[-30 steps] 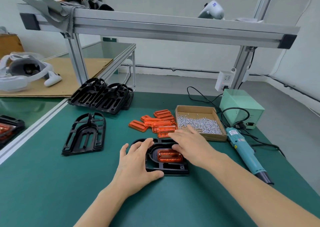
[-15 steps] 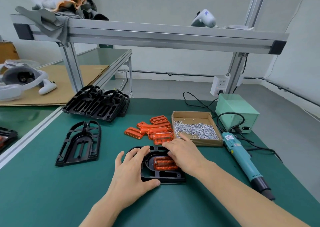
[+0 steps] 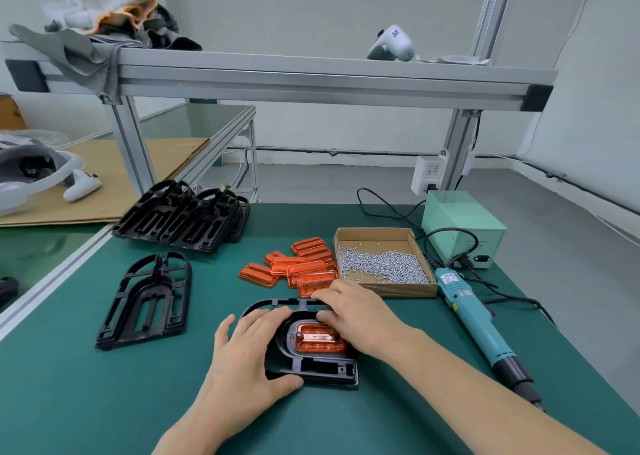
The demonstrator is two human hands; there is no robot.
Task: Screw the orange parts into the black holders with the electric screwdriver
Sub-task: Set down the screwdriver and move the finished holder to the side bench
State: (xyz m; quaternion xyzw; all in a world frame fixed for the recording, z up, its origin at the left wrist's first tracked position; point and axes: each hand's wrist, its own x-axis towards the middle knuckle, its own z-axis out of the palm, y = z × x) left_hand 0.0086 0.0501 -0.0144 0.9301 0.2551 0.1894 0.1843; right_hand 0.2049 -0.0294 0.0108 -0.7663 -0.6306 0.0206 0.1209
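Orange part (image 3: 320, 337) sits in the black holder (image 3: 313, 368), pinned flat by the spread left hand (image 3: 247, 347) while right hand (image 3: 356, 312) fingers press it home, seemingly seating it for screws.

We can't see the left side of the black plastic holder (image 3: 311, 368), covered by the left hand (image 3: 249, 347), nor the right end of the translucent orange part (image 3: 320, 338) seated in it, under the right hand (image 3: 356, 312). The teal electric screwdriver (image 3: 474, 323) has a bit too small to make out. We lose both forearms at the bottom edge, and the white headset (image 3: 31, 177) at the left edge.
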